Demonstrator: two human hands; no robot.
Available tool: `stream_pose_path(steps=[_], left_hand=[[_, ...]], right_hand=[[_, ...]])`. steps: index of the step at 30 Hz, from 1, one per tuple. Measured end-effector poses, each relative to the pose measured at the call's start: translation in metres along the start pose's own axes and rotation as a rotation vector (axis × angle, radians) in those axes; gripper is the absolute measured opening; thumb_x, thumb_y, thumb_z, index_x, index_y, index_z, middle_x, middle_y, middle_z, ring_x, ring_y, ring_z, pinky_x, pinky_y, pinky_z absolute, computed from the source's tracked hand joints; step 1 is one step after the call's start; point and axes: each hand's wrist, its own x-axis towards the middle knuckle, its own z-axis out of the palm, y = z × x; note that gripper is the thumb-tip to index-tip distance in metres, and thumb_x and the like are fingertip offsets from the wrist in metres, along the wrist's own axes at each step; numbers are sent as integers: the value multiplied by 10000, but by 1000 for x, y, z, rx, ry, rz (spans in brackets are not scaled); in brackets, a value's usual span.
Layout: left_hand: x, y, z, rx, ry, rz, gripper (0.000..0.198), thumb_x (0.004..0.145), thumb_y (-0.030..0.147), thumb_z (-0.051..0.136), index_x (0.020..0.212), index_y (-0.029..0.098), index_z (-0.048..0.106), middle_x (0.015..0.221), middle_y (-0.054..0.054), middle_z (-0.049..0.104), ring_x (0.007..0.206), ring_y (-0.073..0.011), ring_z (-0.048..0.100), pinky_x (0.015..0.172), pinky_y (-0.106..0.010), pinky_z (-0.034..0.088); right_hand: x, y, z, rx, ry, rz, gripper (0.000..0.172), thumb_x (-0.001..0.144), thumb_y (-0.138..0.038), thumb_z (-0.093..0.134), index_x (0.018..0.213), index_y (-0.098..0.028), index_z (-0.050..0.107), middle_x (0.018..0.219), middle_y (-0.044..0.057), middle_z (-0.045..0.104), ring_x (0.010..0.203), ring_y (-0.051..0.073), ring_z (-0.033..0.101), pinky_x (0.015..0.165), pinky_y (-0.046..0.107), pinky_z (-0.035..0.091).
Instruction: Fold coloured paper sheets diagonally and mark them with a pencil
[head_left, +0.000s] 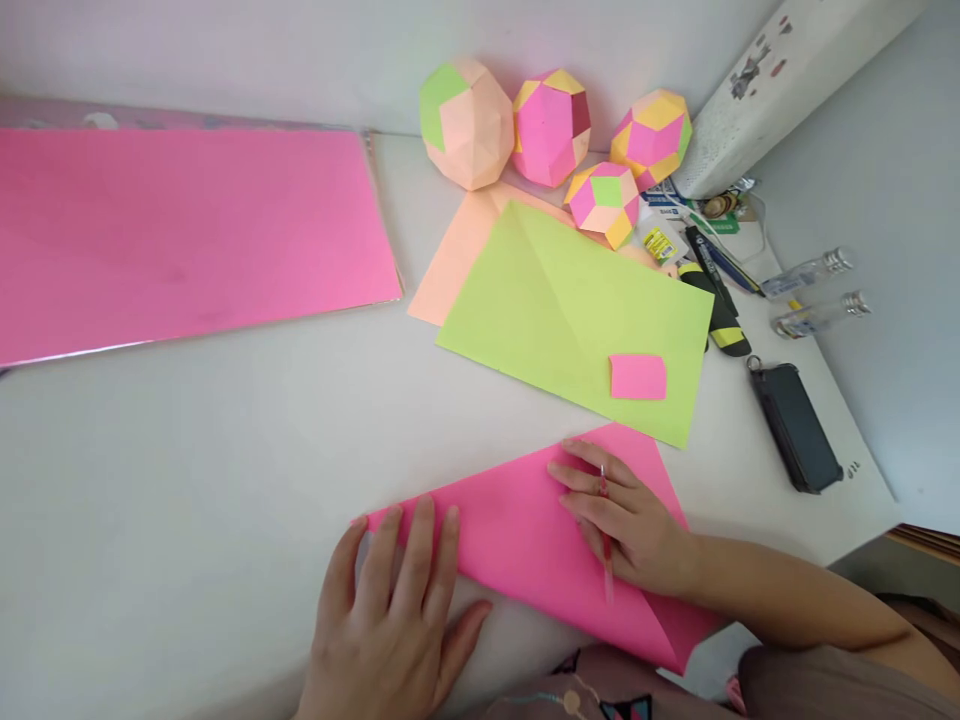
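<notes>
Head view: left hand (390, 620) palm-down, fingers (421, 550) apart on pink sheet (510, 530); right hand (637, 525) clamped on red pen (606, 545).

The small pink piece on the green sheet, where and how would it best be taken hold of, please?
I would pinch the small pink piece by its near edge, coming from the person's side: it looks thin, lies uncovered on the green sheet, and that edge faces the right hand, which holds a red pen.

Soft, diffuse light casts faint shadows on the table (225, 450); edges look stretched.
</notes>
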Motion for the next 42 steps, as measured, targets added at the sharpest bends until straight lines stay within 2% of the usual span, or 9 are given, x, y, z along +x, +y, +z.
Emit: stream_pose_path(steps=[7, 12, 27, 42], left_hand=[[-3, -11, 3, 113, -13, 136, 745, 816, 500, 562, 1365, 22, 403, 1230, -246, 547, 1069, -418, 514, 909, -593, 416], [-2, -11, 2, 152, -2, 154, 766, 784, 451, 593, 1378, 14, 385, 1221, -249, 547, 1056, -410, 520, 895, -576, 432], [0, -11, 2, 184, 28, 200, 834, 754, 441, 630, 1401, -9, 357, 1206, -276, 536, 1037, -403, 519, 860, -568, 455], [-1, -12, 3, 206, 8, 199, 823, 768, 454, 610, 1413, 18, 343, 1217, -253, 539, 1043, -386, 519, 868, -554, 463]], right_hand=[[2, -3, -3, -34, 12, 11, 322, 783, 25, 508, 1071, -107, 565, 1157, 175, 656, 1306, 287, 405, 1007, 508, 459], [2, -6, -6, -96, 17, 54, 321, 769, 29, 505, 1048, -107, 586, 1147, 160, 662, 1227, 276, 442, 972, 466, 484], [-1, -8, -7, -99, -21, 68, 305, 809, -22, 453, 1068, -118, 580, 1162, 145, 646, 1277, 269, 384, 966, 447, 485], [0, -9, -6, -127, 20, 60, 280, 791, -2, 454, 1000, -122, 595, 1118, 125, 662, 1221, 267, 423, 950, 433, 498]])
